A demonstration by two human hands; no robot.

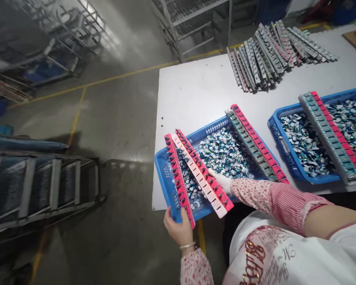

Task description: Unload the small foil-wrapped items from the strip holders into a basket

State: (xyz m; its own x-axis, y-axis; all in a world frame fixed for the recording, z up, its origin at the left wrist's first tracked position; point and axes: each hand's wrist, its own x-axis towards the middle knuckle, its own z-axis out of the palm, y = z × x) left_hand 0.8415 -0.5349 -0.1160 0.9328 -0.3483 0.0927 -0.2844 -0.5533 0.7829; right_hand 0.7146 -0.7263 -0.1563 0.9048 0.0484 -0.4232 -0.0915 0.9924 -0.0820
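My left hand [178, 228] is bent around the near left corner of a blue plastic basket [159, 164], its thumb by the lower end of a pink toothed strip [178, 180]. That strip lies across the basket, dark clips along it. My right hand [221, 180], in a white glove, grips a slotted strip [200, 170] with a pale middle and a pink clip-lined side; its fingers are partly hidden behind the strip. Small white and blue-green pieces [225, 152] fill the basket. A pink and glittery grey strip pair [255, 142] rests over its right end.
A second blue basket [274, 122] of similar pieces stands to the right, with another strip pair [329, 134] across it. Many grey strips [264, 55] are heaped at the back of the white table [190, 87]. Metal racks [195, 25] and a ladder-like frame [41, 186] stand on the floor.
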